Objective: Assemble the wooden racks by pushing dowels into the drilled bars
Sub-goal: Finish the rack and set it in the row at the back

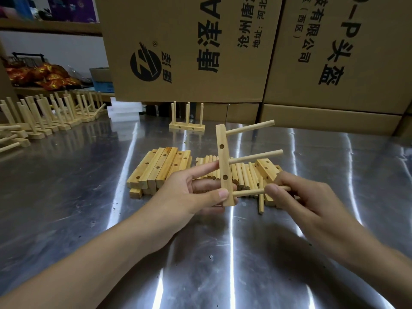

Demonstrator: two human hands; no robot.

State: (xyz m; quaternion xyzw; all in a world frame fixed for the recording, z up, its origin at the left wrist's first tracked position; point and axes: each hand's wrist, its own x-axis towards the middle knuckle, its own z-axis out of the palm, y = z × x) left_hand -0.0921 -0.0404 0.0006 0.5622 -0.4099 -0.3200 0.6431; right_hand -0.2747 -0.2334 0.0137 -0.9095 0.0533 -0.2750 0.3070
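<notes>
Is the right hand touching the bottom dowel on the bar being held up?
Touching. The head view shows the right hand pinching the bottom dowel near its free end, while the left hand holds the drilled bar.

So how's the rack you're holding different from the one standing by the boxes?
The held rack is up-ended, dowels pointing sideways; the standing rack sits on the table, dowels upright. The left hand and right hand grip the held rack; nothing touches the standing rack. Both are pale wood with two side holes.
</notes>
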